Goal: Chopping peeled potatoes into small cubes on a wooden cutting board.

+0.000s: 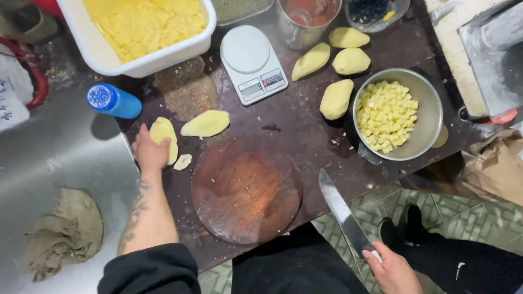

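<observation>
Your black sleeve sits closest, low on the left, and your arm reaches up from it. Far left lies a crumpled grey-green cloth (64, 233) on a shiny metal counter (54, 147). Above it a blue bottle (113, 101) lies on its side. Your left hand (150, 152) rests on a peeled potato slice (164, 136), fingers curled over its edge. Just beside it sit a small potato piece (183, 161) and a bigger potato half (206, 123). At the top a white tub (143, 64) holds yellow mash.

In the middle of the dark brown table (305, 130) sits a round wooden chopping board (246, 189), bare and scratched. Above it is a white kitchen scale (253, 63).

Next come four whole peeled potatoes (336, 99), close together. Beside them a metal bowl (433, 114) holds small yellow potato cubes (385, 115).

Low on the right, your right hand (393, 270) is closed tight around the handle of a big knife (344, 213). Its blade points up toward the board, off the table edge. Under it you can see a green tiled floor (452, 209) and a black shoe (400, 231). A brown paper bag (493, 163) sits far right.
</observation>
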